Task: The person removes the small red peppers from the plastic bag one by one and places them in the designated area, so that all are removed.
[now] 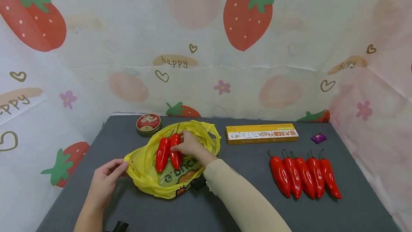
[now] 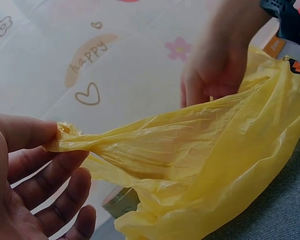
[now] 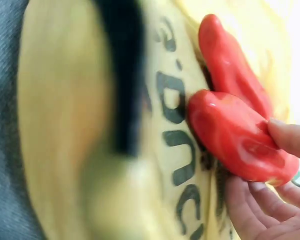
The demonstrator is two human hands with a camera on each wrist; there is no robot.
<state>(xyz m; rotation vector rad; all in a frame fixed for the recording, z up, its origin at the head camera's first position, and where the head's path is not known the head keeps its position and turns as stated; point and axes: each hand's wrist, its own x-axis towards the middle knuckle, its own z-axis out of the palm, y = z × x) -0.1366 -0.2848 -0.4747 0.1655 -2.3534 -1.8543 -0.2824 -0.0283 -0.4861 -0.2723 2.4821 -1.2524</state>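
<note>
A yellow plastic bag [image 1: 141, 167] lies spread on the dark table with its mouth facing up. My left hand [image 1: 104, 182] pinches the bag's left edge between thumb and fingertips, and the left wrist view shows the film [image 2: 165, 145] pulled taut from that pinch. Inside the bag's mouth, my right hand [image 1: 190, 144] holds a red chili pepper [image 1: 175, 153] near its stem end, thumb on one side and fingers [image 3: 245, 205] on the other. Another red chili pepper [image 1: 162, 155] lies beside it on the bag, just left.
Several red chili peppers [image 1: 304, 176] lie in a row on the right of the table. Behind them are a yellow pasta box [image 1: 262, 134] and a small purple packet [image 1: 318, 138]. A round red tin [image 1: 148, 124] stands behind the bag. Strawberry-print cloth [image 1: 206, 46] walls the back and sides.
</note>
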